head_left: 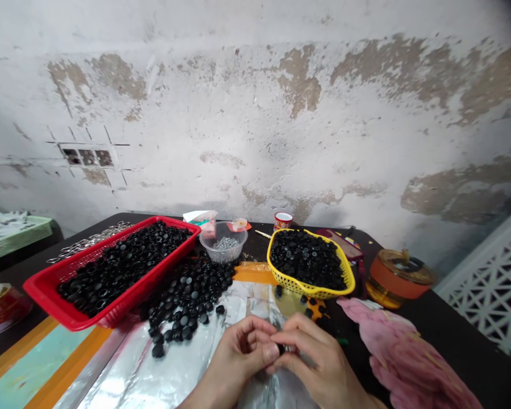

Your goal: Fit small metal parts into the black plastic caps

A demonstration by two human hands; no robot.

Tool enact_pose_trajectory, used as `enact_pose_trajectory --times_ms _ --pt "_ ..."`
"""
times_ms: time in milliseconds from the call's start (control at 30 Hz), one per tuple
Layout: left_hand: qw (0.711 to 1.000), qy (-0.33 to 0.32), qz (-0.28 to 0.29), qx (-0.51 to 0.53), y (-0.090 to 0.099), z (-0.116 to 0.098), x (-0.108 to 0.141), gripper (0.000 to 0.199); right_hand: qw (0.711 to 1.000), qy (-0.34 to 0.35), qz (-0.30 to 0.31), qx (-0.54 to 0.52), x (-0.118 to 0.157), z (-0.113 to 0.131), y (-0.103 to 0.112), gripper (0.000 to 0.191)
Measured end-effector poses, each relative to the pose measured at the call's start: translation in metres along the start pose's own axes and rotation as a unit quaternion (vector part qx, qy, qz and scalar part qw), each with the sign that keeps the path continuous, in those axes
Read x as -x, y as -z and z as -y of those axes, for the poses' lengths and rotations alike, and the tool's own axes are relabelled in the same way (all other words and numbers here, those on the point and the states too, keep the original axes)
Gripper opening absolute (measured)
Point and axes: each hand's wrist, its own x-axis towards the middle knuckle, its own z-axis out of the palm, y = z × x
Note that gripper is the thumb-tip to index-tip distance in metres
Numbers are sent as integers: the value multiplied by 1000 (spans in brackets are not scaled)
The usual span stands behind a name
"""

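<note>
My left hand [247, 355] and my right hand [313, 355] meet low in the centre of the head view, above the plastic-covered table. Between their fingertips is a small black part [280, 349], mostly hidden; the fingers of both hands pinch it. To the left lies a loose pile of black round caps [187, 295]. Beyond it a red basket [38, 284] holds many black ring-shaped parts. A yellow basket [350, 278] full of small black parts stands past my right hand. Small grey metal pieces [225, 243] lie in a clear plastic bowl [204, 236].
A pink cloth [409, 352] lies at the right, near a lidded amber jar [398, 278]. Metal rings or scissors-like pieces [89, 241] lie behind the red basket. A red tin [4, 309] is at the left edge, a small red cup [283, 220] at the wall.
</note>
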Motion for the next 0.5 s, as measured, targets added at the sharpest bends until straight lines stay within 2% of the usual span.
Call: enact_pose_trajectory --times_ms 133,233,367,500 --pt "999 4 -38 23 0 -7 0 36 994 -71 52 57 -4 -1 21 42" --pt "995 16 -75 59 -1 -13 0 33 975 -117 82 169 -4 -9 39 19" --pt "989 27 -84 121 -1 -13 -2 24 945 -129 131 269 2 -26 47 18" --pt "981 27 -111 156 -1 -13 -3 13 945 -95 121 289 8 -36 42 18"
